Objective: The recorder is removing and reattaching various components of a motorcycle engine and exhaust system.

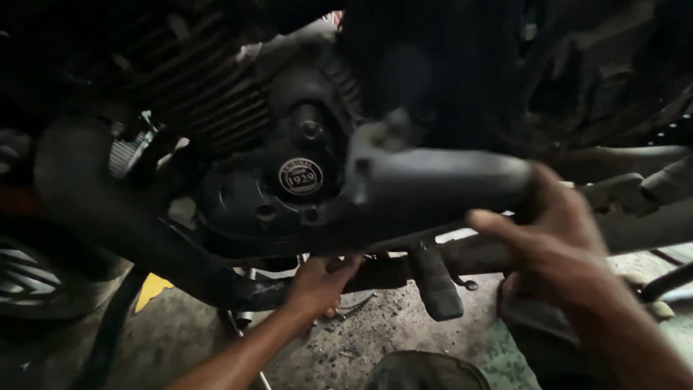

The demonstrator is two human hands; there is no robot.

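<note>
A dark motorcycle engine (238,108) with a round-badged side cover (300,175) fills the upper view. My left hand (320,283) reaches under the engine, its fingers curled up against the lower pipe (238,289); whether they grip anything is hidden. My right hand (559,245), blurred and close to the camera, wraps around the right end of a thick dark tube (440,186) that lies across the front of the engine, thumb stretched out to the left.
A black foot peg (435,283) hangs below the tube. A wheel (29,278) shows at the far left, a yellow scrap (151,289) lies on the gritty concrete floor (375,325), and a dark round object (426,372) sits at the bottom edge.
</note>
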